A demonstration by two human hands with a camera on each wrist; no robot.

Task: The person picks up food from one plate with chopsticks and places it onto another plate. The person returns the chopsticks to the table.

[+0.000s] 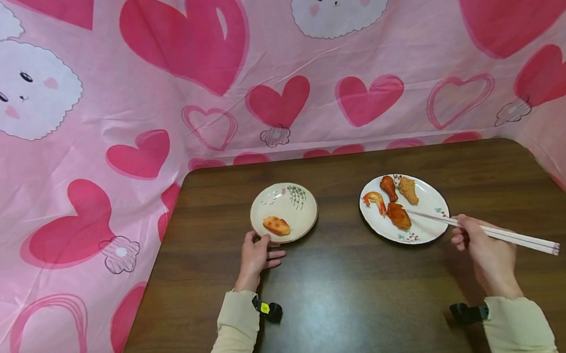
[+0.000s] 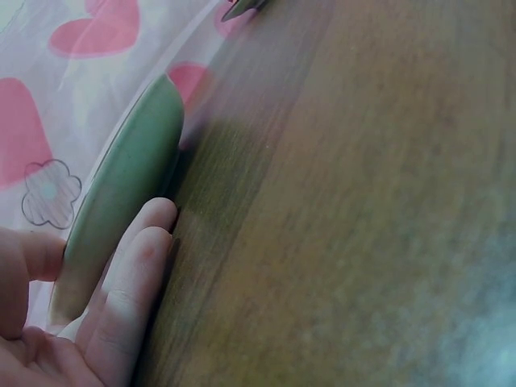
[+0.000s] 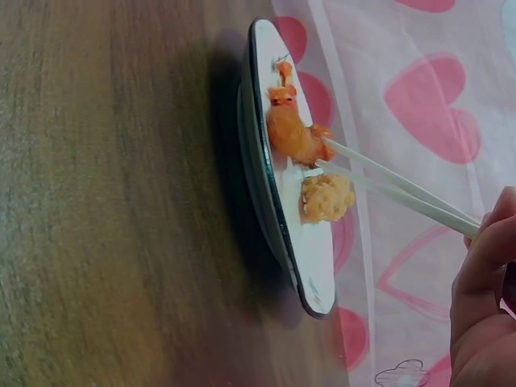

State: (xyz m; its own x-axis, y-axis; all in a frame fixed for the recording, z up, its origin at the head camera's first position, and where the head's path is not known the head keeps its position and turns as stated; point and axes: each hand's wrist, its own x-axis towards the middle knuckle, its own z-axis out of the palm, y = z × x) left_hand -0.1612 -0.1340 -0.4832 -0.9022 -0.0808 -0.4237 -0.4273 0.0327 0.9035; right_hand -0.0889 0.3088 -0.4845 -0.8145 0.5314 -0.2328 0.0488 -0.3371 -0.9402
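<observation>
My left hand (image 1: 254, 259) holds the near edge of a small cream plate (image 1: 277, 204), its thumb at the rim and fingers against the green underside (image 2: 129, 177). On that plate lies an oval golden-brown piece of food (image 1: 276, 226). In my right hand (image 1: 486, 252) is a pair of white chopsticks (image 1: 527, 240), gripped well behind their tips. The tips meet a reddish-brown fried chicken piece (image 1: 399, 216) on a dark-rimmed white plate (image 1: 426, 198). A shrimp (image 1: 374, 198), a drumstick (image 1: 388, 188) and a paler fried piece (image 1: 407, 190) share this plate.
Both plates stand toward the back of a dark wooden table (image 1: 341, 282). Pink heart-printed cloth (image 1: 324, 62) hangs behind it and along its sides. A black camera (image 1: 272, 312) is strapped to my left wrist, and another (image 1: 465, 313) to my right.
</observation>
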